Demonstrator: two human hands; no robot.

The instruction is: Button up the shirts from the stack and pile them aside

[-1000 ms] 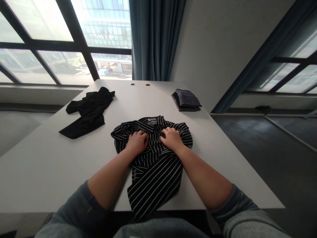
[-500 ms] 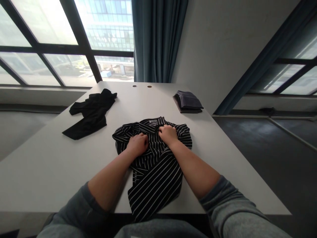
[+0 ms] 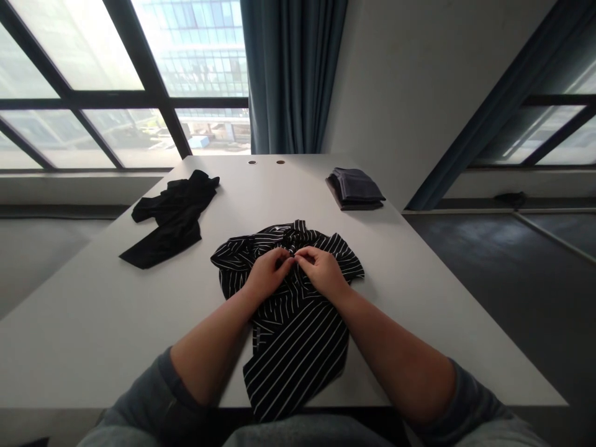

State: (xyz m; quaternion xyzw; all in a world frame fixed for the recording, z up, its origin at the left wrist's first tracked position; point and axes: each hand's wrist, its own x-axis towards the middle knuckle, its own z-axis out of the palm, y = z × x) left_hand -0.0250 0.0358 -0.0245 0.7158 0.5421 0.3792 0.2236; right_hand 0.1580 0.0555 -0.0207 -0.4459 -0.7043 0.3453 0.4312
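A black shirt with white stripes lies crumpled on the white table, its collar at the far side. My left hand and my right hand rest on its upper front. Their fingertips meet in a pinch near the collar, at what may be a small button. The fingers hide the exact spot. A black garment lies loosely bunched to the far left, out of reach of both hands. A neat folded stack of dark grey cloth sits at the far right.
The table's near and side edges drop to a dark floor on the right. Two small round holes mark the far end of the tabletop. Large windows and a teal curtain stand beyond it.
My hands have drawn together, and the fingertips now meet at the shirt's front. My right hand has shifted lower on the shirt, and the cloth near the collar is bunched tighter.
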